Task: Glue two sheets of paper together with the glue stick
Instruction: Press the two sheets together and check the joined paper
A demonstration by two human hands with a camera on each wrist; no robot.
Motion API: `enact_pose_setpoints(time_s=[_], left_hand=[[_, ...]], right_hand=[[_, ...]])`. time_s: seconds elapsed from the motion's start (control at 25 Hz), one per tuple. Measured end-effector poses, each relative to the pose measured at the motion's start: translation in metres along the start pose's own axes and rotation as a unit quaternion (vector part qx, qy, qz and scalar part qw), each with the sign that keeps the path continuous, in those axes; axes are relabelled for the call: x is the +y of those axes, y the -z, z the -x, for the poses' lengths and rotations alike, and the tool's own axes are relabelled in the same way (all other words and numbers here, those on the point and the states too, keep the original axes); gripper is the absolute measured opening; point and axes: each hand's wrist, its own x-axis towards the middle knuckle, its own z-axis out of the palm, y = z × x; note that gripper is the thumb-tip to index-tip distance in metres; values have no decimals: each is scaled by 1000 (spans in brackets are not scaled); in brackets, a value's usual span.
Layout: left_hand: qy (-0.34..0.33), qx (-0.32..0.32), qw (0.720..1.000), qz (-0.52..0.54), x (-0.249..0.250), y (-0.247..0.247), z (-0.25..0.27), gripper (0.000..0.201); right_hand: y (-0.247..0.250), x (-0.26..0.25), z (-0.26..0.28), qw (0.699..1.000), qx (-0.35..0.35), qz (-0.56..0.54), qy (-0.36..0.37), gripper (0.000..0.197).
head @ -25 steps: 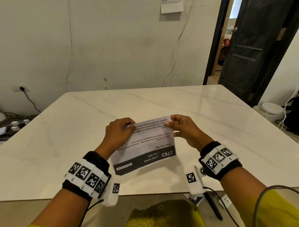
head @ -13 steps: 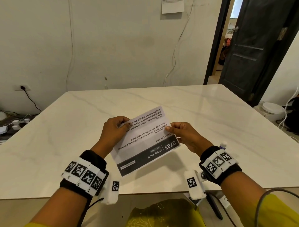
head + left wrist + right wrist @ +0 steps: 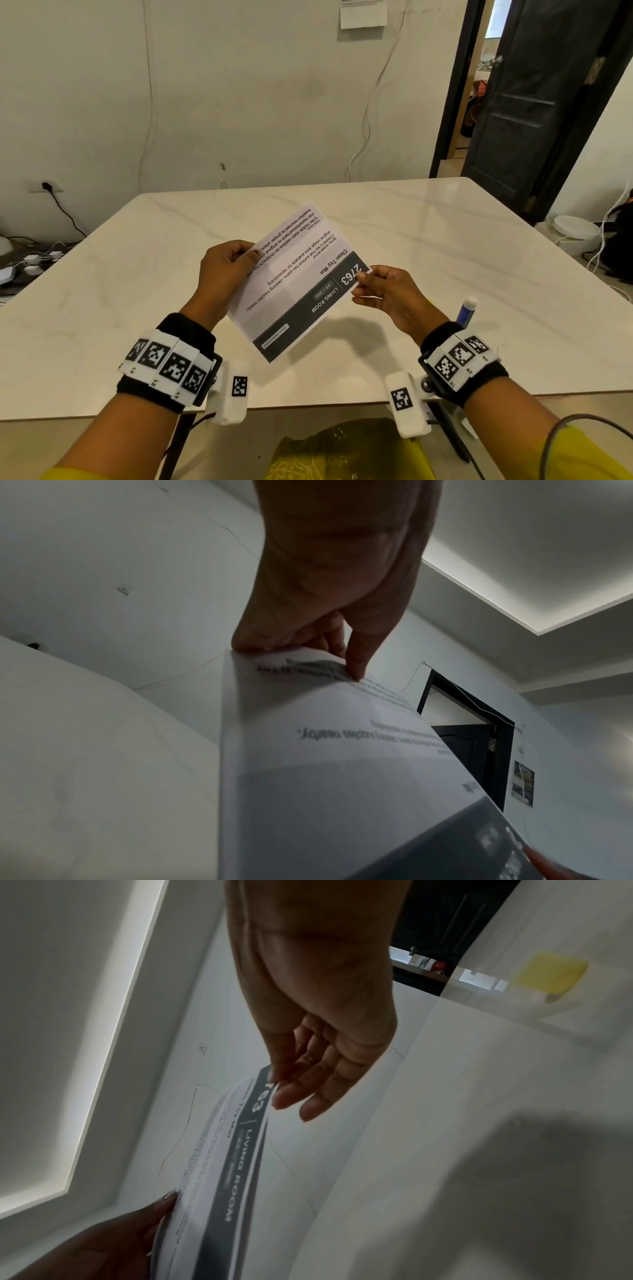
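Note:
I hold a printed paper sheet [image 3: 298, 281] with a dark band reading "2763 LIVING ROOM" tilted in the air above the white marble table [image 3: 137, 291]. My left hand [image 3: 229, 267] pinches its left edge between thumb and fingers; the same sheet [image 3: 329, 750] hangs under that hand [image 3: 329, 642] in the left wrist view. My right hand [image 3: 376, 291] pinches the corner at the dark band, thumb on top, and the right wrist view shows this hand [image 3: 301, 1074] on the sheet [image 3: 219, 1150]. I cannot tell whether one sheet or two are held. A blue glue stick [image 3: 466, 310] with a white cap lies on the table behind my right wrist.
A yellow piece [image 3: 551, 972] lies on the table in the right wrist view. The near table edge [image 3: 308, 406] runs just past my wrists. A dark door [image 3: 534, 102] stands ajar at the right, and cables and adapters [image 3: 30, 260] lie left of the table.
The sheet has turned from nearly level across me to a steep diagonal, far end up and away. My right hand slid from the top edge down to the dark-band corner. The glue stick came into view.

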Motion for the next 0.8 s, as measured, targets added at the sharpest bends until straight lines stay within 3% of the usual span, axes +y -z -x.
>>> enact_pose_setpoints(time_s=[0.16,0.28,0.48,0.56,0.64,0.72,0.8], left_hand=[[28,13,999,38,-2,-3,5,11],[102,32,993,46,-12,-10,7,13],[257,-141,956,-10,-42,-23,28,13],[285,-170,943,-32,-58,-27,37,4],[286,-156,943,-60,-73,-30,40,8],[285,-115,950,-62,-82,-33,41,15],[288,-83,953,-50,-86,-37,41,26]], right_hand=[[-5,1,0,1000,8,-10,-9,13],[-13,7,-4,998,51,-8,-19,11],[-12,22,-29,988,134,58,-53,9],[-8,30,-37,983,144,85,-72,10],[-7,38,-42,984,129,83,-85,9],[-8,47,-44,983,102,117,-92,29],[-9,54,-41,969,95,219,-62,42]])
